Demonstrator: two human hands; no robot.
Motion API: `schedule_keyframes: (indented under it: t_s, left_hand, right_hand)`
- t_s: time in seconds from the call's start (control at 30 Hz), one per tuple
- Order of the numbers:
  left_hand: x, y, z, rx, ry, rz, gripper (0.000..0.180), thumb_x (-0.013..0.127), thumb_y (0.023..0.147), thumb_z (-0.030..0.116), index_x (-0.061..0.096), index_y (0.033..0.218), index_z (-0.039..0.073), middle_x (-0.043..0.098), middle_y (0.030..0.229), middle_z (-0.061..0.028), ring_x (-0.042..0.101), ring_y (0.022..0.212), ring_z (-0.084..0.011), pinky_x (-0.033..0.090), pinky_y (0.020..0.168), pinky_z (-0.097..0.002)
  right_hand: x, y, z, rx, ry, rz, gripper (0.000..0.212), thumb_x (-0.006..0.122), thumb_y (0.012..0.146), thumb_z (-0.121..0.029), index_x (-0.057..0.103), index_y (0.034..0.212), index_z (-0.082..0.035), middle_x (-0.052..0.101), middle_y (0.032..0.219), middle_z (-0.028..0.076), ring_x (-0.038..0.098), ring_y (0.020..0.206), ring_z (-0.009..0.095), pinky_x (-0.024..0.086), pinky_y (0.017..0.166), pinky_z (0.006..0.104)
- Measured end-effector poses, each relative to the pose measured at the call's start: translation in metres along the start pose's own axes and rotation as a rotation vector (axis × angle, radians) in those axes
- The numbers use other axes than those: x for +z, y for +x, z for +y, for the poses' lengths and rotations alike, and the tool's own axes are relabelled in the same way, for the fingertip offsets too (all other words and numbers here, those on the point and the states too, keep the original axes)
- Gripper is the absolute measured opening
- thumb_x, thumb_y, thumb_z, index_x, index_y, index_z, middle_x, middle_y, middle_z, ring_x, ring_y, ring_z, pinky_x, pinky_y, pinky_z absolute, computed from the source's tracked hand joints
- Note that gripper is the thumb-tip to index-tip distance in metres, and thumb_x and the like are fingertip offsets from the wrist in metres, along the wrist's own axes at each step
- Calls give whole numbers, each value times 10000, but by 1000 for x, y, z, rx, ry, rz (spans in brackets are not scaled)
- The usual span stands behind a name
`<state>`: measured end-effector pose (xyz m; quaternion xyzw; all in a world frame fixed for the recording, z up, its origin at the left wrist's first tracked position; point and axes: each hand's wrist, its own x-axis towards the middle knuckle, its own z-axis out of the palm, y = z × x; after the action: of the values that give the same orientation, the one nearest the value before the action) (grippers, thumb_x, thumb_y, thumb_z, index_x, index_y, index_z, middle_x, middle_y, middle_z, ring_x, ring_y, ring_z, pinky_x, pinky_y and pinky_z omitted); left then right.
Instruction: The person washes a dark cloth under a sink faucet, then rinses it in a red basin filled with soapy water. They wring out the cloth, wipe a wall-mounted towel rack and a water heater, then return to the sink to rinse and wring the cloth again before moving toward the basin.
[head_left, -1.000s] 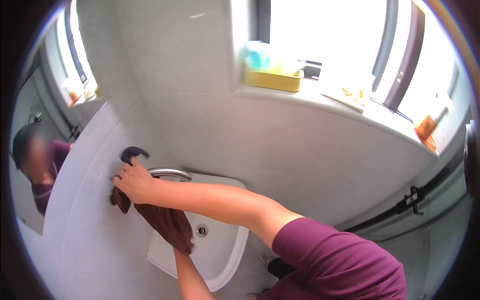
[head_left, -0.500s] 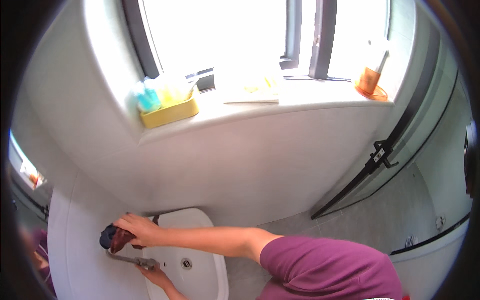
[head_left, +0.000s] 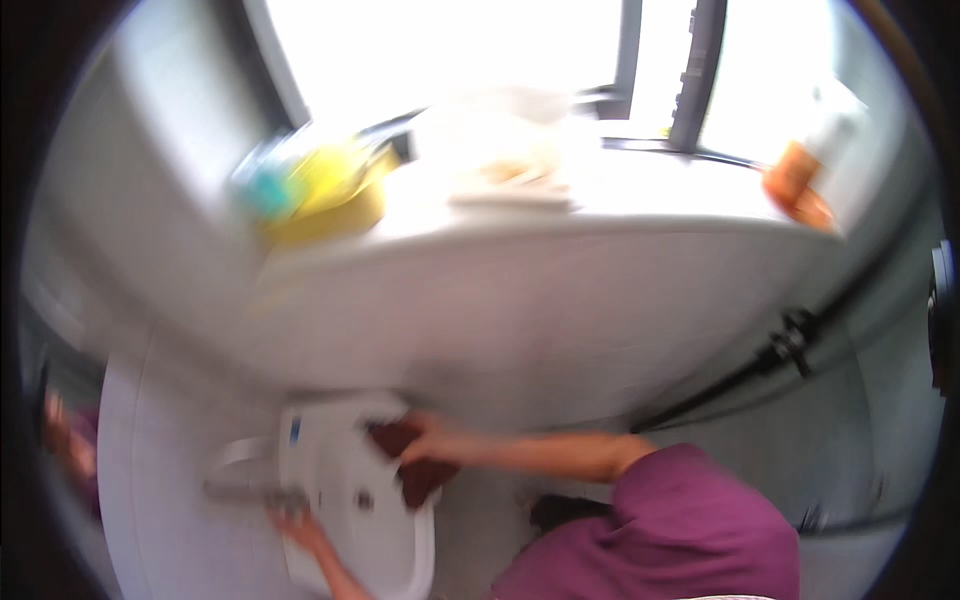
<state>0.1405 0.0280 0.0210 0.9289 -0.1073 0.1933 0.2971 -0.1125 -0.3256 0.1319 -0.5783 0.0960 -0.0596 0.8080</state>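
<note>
My right hand (head_left: 428,440) is closed on a dark maroon cloth (head_left: 425,482) over the white washbasin (head_left: 425,550). Part of the cloth hangs by the basin's right rim, and a darker piece sticks out beyond my fingers. At the basin's left side, my left hand (head_left: 292,524) has its fingers at the thick end of a grey faucet (head_left: 245,492), apparently gripping it. Motion blur smears both hands. The round drain (head_left: 365,498) shows between them.
Above is a bright window ledge (head_left: 650,205) with a yellow basket (head_left: 330,218) of bottles and an orange cup (head_left: 792,172). A dark-framed shower door (head_left: 735,375) stands to the right. A dark shape (head_left: 568,512) lies low beside my purple sleeve (head_left: 690,520).
My right hand has moved right with the cloth, from the faucet's left end to the basin's right side. My left hand stays at the faucet. The view has shifted and blurred.
</note>
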Motion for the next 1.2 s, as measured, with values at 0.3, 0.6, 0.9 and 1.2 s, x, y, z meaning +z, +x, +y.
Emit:
schedule_keyframes:
  t_s: [0.3,0.6,0.9,1.2]
  left_hand:
    - [-40,-194,154,16,-38,-87,725,665,765,-5,382,1432,23,383,1434,-252,431,1278,-391,384,1052,-464]
    - [-156,-429,7,-679,-145,-268,580,655,796,54,451,1338,70,490,1308,-232,534,1149,-413,488,921,-476]
    - [-335,-772,19,-1526,232,231,451,610,829,142,551,1273,96,597,1168,-220,593,1067,-390,499,886,-484]
    - [-278,-1007,273,-2083,208,825,534,652,837,289,544,1338,140,590,1304,-146,565,1182,-347,464,970,-456]
  right_hand:
    - [-143,-154,49,261,220,237,501,684,886,-285,572,1262,27,615,1237,147,577,1147,305,466,1017,452]
    - [-94,-118,107,647,32,8,544,703,873,-309,536,1316,-42,596,1274,120,546,1190,312,433,1052,477]
    - [120,-80,173,779,-133,-612,494,698,886,-260,540,1298,-40,600,1275,130,561,1181,315,433,1054,479]
    - [177,-158,251,1048,-337,-975,481,701,865,-249,560,1261,-15,637,1226,174,609,1123,350,487,1001,497]
